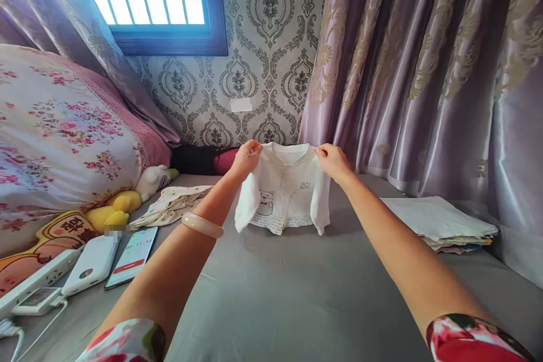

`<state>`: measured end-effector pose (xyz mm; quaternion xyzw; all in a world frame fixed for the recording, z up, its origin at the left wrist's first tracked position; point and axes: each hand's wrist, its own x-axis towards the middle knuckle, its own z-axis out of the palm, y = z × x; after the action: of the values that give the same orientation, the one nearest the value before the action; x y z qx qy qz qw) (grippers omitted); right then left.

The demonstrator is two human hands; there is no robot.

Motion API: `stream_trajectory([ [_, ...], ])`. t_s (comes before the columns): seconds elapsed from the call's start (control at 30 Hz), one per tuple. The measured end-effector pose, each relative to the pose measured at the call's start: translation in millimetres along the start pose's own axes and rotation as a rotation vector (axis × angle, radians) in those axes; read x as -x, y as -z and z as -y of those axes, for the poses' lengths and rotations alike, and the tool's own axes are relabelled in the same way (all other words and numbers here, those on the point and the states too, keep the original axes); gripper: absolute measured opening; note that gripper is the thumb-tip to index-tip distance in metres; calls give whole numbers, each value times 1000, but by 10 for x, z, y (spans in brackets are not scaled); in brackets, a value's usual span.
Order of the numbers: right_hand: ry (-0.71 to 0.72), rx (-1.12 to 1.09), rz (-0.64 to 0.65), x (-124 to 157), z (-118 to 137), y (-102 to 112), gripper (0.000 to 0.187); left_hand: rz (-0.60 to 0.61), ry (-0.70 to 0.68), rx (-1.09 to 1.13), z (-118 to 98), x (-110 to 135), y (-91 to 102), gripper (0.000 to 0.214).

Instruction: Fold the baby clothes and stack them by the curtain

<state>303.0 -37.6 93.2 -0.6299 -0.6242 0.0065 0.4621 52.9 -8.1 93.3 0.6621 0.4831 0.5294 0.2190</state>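
A small white baby jacket (286, 192) with a drawn bear and a printed hem hangs between my two hands, its front facing me. My left hand (248, 158) pinches it at one shoulder, and a pale bangle (202, 224) circles that forearm. At the opposite shoulder my right hand (334, 161) is closed on the cloth. Both sleeves droop at the sides, and the hem hangs at or just above the grey bed sheet (271, 294); contact is hard to tell.
To the right lies a stack of folded clothes (441, 218). On the left are a patterned garment (173, 206), yellow plush toy (110, 215), phone (132, 257), white power bank (91, 264) and power strip (46, 274) with cables. Curtains (407, 68) hang behind.
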Motion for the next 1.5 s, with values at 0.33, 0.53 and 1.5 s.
stream_trajectory([
  [0.33,165,114,-136,174,75,2,27,-129,-318,-192,-14,215,42,26],
  [0.53,326,-19,-67,466,208,292,30,-151,-417,-282,-172,608,412,28],
  [1.5,98,377,542,1212,-930,-1127,29,424,223,-271,1727,814,-407,41],
])
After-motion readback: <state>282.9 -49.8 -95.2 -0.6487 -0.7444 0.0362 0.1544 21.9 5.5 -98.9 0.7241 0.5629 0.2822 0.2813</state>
